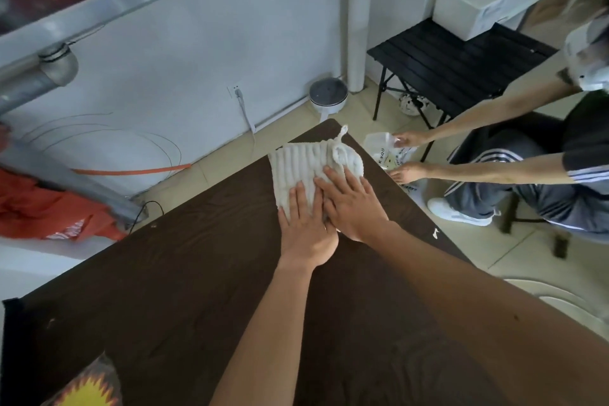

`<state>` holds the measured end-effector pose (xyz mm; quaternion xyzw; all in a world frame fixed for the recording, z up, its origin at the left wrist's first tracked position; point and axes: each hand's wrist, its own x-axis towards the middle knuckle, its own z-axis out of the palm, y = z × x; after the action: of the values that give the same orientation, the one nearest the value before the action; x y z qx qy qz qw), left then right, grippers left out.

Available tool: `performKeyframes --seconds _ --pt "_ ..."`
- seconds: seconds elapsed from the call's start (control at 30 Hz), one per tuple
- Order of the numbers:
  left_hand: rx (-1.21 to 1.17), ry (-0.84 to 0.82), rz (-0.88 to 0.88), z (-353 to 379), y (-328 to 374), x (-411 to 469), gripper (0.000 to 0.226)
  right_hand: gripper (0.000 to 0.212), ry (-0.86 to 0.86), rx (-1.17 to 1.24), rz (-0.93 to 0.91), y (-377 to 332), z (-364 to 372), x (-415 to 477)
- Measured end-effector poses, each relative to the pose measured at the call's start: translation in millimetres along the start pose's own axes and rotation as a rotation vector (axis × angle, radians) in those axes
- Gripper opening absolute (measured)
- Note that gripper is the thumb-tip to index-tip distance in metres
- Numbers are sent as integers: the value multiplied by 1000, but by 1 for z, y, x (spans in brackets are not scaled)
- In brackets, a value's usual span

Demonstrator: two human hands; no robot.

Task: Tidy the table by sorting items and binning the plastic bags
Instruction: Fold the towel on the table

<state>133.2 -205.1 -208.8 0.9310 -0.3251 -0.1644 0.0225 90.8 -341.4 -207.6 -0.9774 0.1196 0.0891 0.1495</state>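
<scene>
A white ribbed towel (301,161) with a hanging loop lies folded near the far corner of the dark wooden table (184,273). My left hand (304,224) presses flat on the towel's near edge with straight fingers. My right hand (351,204) lies flat beside it, fingers spread over the towel's right part and partly over my left hand. Past the table's right edge, another person seated on a chair holds a clear printed plastic bag (390,150) with both hands.
A black slatted folding table (451,66) with a white box (468,2) stands at the back right. A round white appliance (328,96) sits on the floor by the wall. Orange cloth (43,208) hangs at left. A colourful object (89,389) shows at the table's near left edge.
</scene>
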Motion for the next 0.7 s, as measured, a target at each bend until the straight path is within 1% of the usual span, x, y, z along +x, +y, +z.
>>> performKeyframes --seconds 0.23,0.43,0.57,0.7 --pt "26 -40 85 4 38 -12 83 62 40 -11 103 25 5 -42" --pt "46 -2 191 18 64 -47 75 68 60 -120 171 42 27 -97" --pt "16 -15 226 25 74 -73 73 67 133 -77 237 39 36 -131" --pt "44 -1 278 36 71 -101 74 65 181 -8 287 24 48 -163"
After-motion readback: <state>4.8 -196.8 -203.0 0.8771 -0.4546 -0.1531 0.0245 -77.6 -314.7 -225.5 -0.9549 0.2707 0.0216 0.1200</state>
